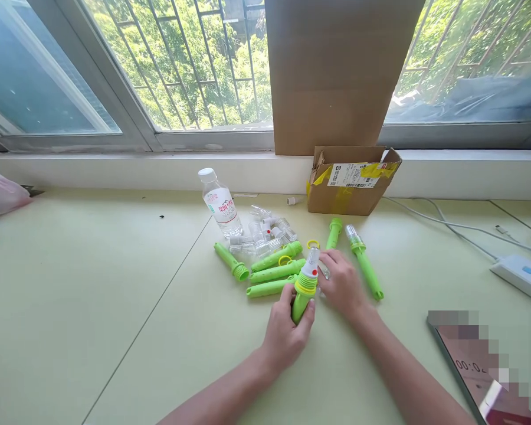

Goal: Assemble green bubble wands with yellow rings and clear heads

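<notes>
Upright and slightly tilted, a green threaded tube [300, 308] is in my left hand [285, 330], whose fingers wrap around it. Out of the tube's top stands a white insert [310, 264] with a red dot, and a yellow ring [307, 290] circles the thread. Just to the right, my right hand [343, 280] is closed on what looks like a clear plastic cap [324, 270], mostly hidden by the fingers. Several more green tubes [277, 272] lie to the left. One with a clear top [365, 264] lies to the right.
Clear plastic caps [269, 247] and white inserts are heaped beside a water bottle [222, 209]. A cardboard box [347, 198] stands by the window wall. At right are a power strip [524, 274], cables and a phone [469, 366]. A pink bag [2, 195] sits far left.
</notes>
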The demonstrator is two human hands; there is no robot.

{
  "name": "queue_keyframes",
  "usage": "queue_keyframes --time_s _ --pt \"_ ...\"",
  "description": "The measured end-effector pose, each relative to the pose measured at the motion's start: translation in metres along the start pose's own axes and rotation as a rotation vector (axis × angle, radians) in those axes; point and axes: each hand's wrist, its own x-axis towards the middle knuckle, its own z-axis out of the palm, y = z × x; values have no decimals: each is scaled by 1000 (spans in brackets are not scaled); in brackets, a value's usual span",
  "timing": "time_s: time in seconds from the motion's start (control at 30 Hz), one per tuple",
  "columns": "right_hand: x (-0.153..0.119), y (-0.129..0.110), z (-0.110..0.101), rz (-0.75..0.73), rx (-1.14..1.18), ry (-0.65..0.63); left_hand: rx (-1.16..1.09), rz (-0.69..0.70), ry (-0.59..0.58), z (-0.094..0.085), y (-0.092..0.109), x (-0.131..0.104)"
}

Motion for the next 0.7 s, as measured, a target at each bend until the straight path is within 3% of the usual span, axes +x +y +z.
queue_keyframes --time_s 0.2,0.3,0.4,0.5,0.6,0.7 --pt "-5 -1 -3 -143 -260 -106 -13 -5 -19 0 -2 -1" --pt "-5 -3 -4 -135 -248 -86 -5 -1 -19 0 -3 -1" --pt "-4 -5 -7 46 -58 36 3 -2 -8 0 -3 -1" --pt "-3 -3 -11 337 237 179 10 -8 -7 0 -2 -1" --pt "-1 -1 -14 598 600 202 17 -21 -32 0 0 0" --pt "4 -6 -16 653 864 206 21 -31 -69 -1 1 1"
